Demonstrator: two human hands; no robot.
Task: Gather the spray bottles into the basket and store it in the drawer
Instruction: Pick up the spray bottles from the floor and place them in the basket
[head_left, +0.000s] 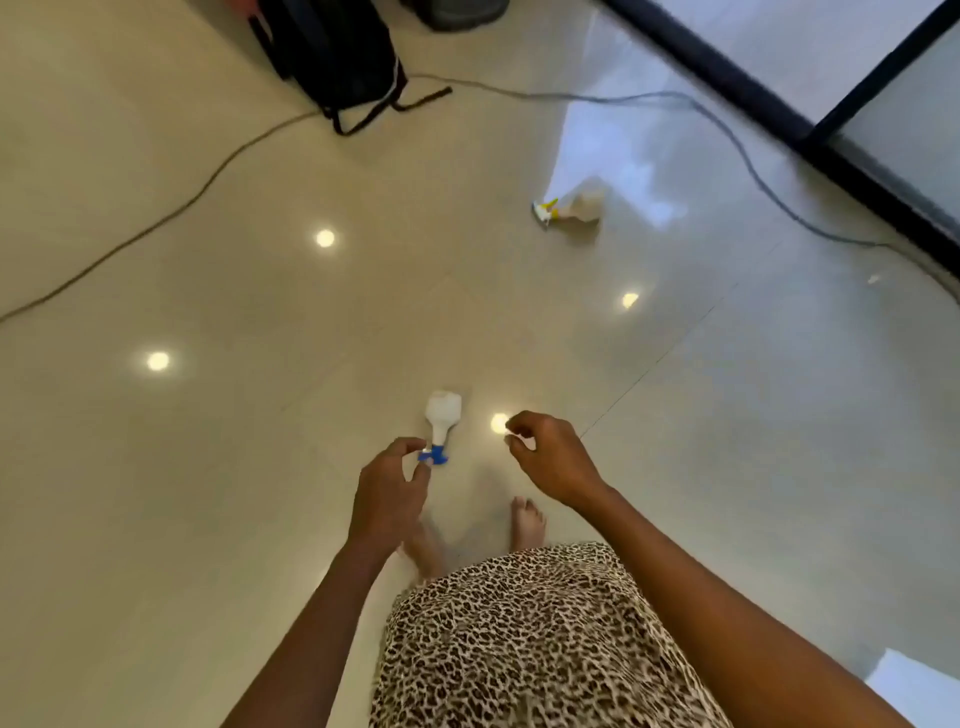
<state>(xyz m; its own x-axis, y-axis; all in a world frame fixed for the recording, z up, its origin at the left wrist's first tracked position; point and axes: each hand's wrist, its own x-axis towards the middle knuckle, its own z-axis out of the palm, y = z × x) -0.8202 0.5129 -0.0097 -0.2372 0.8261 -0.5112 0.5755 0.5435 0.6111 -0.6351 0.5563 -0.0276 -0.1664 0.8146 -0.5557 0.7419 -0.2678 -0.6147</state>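
A white spray bottle with a blue trigger (442, 419) lies on the glossy tile floor just ahead of my bare feet. My left hand (390, 491) hovers above it with its fingers loosely curled. The fingertips overlap the blue trigger in the view, and nothing is gripped. My right hand (551, 457) is held out beside it, fingers bent and apart, with nothing in it. A second spray bottle with a yellow trigger (577, 206) lies on its side farther off to the right. No basket or drawer is in view.
A black bag (332, 52) stands on the floor at the top. A long cable (171, 213) runs across the floor from left to right, past the bag. A dark-framed glass door (810, 130) crosses the upper right corner.
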